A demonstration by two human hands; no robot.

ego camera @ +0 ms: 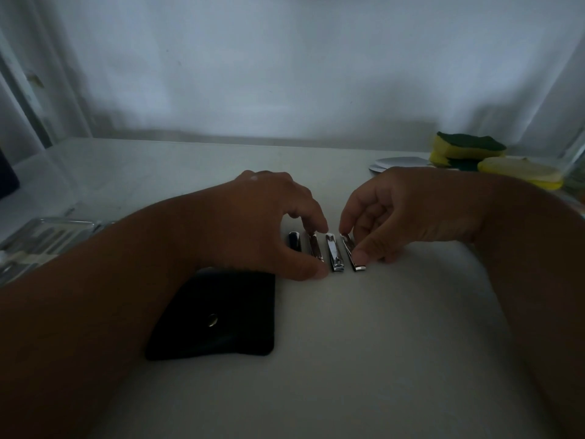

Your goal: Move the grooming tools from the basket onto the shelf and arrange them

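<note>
Several metal nail clippers lie side by side in a row on the white shelf (pixel 364 327). My left hand (pixel 269 223) pinches the second clipper (pixel 315 247) between forefinger and thumb; a dark clipper (pixel 295 240) lies to its left. The third clipper (pixel 334 253) lies untouched between my hands. My right hand (pixel 408 210) pinches the rightmost clipper (pixel 353 251), forefinger at its far end, thumb near its front end. A black pouch with a metal snap (pixel 218 315) lies flat at the front left, partly under my left forearm. No basket shows.
A clear case holding metal tools (pixel 41 242) sits at the left edge. Yellow-green sponges (pixel 465 150), a yellow sponge (pixel 519 174) and a flat white disc (pixel 397 163) lie at the back right beside a glass (pixel 573 166). A white wall closes the back.
</note>
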